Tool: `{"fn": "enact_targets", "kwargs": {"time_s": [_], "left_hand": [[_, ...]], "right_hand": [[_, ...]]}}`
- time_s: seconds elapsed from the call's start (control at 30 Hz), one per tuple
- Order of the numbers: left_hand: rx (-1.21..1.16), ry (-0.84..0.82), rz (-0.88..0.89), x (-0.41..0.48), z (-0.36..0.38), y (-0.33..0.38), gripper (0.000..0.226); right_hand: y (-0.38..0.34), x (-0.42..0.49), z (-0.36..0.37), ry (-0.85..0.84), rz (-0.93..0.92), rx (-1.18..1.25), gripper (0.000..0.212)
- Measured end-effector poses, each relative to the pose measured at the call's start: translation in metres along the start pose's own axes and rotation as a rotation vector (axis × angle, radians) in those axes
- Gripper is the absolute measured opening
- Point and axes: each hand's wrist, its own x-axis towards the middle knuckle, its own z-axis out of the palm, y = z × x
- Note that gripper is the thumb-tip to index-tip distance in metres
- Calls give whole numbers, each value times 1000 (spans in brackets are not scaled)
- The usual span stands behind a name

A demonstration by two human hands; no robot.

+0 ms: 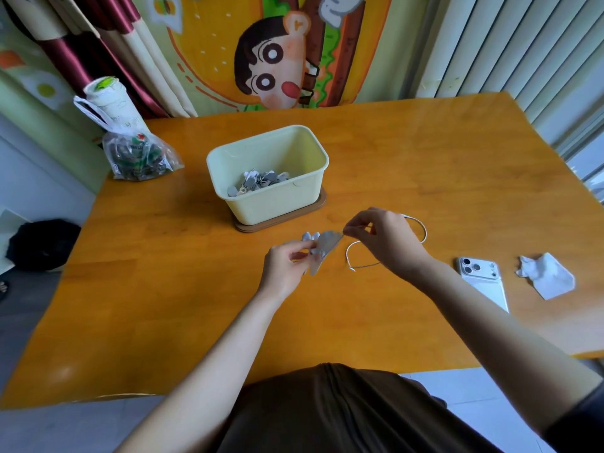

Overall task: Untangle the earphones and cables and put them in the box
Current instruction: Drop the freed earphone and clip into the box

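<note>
cam: head-worn, single view | faces fwd+down over table [425, 165] | wide-angle, edges bow | near: left hand [284, 266], right hand [385, 240] mid-frame, lap [327, 413] at btm, curtain [108, 44] at top

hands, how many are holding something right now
2. The left hand pinches a grey bundle just in front of the box; the right hand, beside it, pinches the white cable looping onto the table.

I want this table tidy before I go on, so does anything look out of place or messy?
A crumpled white tissue lies loose on the table, right of the phone. The brown lid under the box pokes out at its near edge. Nothing looks spilled or broken.
</note>
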Motion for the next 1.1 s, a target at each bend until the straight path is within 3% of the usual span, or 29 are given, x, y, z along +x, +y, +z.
{"fn": "enact_targets", "kwargs": {"time_s": [0.27,0.37,0.53,0.87,1.1], "left_hand": [[-154,-259,22,-6,4,4,21],[-342,-225,-55,-7,3,8,24],[-592,-188,-137,-5,3,12,28],[-883,-142,-268,-9,5,17,24],[-904,-183,-247,-6,2,17,26]], "right_hand": [[17,10,10,8,80,74,13],[21,6,25,-1,144,149,14],[14,-17,49,-148,248,471,37],[6,-26,64,-206,334,733,31],[0,-20,61,-232,293,597,32]]}}
